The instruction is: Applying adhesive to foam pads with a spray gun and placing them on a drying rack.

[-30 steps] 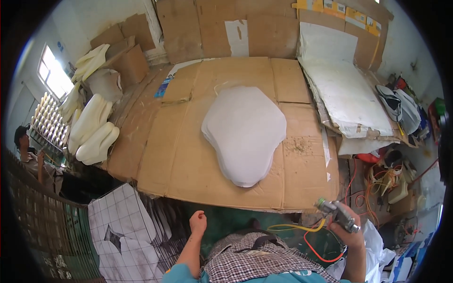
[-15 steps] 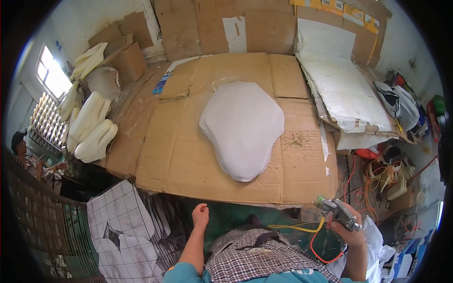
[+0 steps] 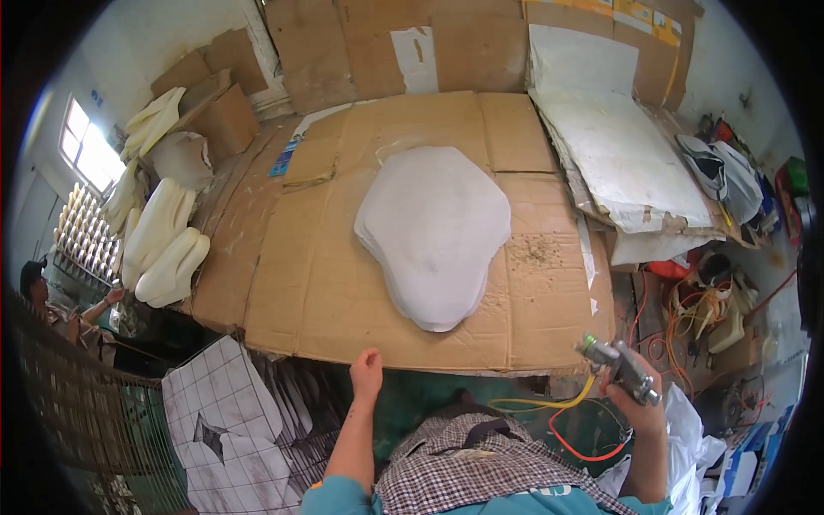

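Note:
A stack of light grey, seat-shaped sheets, wide at the far end and narrow toward me, lies on the cardboard-covered table. My right hand is wrapped round a metal spray gun, held just off the table's near right corner with its green-tipped nozzle toward the table. A yellow hose runs from the gun across my front. Loosely closed, my left hand hovers at the near table edge, and nothing shows in it.
Cream moulded foam pieces are piled at the left, where a co-worker is at work. Grid-marked sheets hang below the table's left corner. White sheets lie at the back right, above tangled orange hoses.
My left hand has risen slightly toward the table edge. The spray gun in my right hand has come up a little. At the left, the co-worker's arm has shifted. The view has tilted slightly.

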Available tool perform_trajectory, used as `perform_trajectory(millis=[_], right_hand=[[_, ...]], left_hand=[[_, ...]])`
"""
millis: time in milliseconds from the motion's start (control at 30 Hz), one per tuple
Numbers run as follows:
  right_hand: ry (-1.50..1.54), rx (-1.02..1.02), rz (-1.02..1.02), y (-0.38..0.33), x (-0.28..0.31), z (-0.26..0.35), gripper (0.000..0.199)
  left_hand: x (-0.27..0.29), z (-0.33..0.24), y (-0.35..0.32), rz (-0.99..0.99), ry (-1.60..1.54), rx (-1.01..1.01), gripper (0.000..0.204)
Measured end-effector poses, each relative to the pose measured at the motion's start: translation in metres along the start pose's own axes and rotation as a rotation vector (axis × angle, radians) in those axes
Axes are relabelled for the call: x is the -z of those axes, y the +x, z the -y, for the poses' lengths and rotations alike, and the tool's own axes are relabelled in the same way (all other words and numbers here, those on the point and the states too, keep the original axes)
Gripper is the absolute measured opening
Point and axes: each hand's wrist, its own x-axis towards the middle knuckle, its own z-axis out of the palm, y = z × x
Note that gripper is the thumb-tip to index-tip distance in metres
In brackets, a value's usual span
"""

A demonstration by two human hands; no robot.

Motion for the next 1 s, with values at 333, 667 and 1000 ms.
perform_trajectory(millis=[333,667,1000], right_hand=[[-0.100,-0.070,0.041,-0.017,0.022,0.011,0.049],[0.083,-0.023,-0.043,0.018,-0.008,0.006,0.048],[0.149,-0.044,0.027,0.035,-0.001,-0.001,0.050]], left_hand=[[-0.052,-0.063,0.049,0.051,0.168,-0.183,0.016],[-0.096,-0.086,0.070,-0.051,0.458,-0.164,0.034],[-0.099,-0.103,0.078,0.009,0.504,-0.075,0.015]])
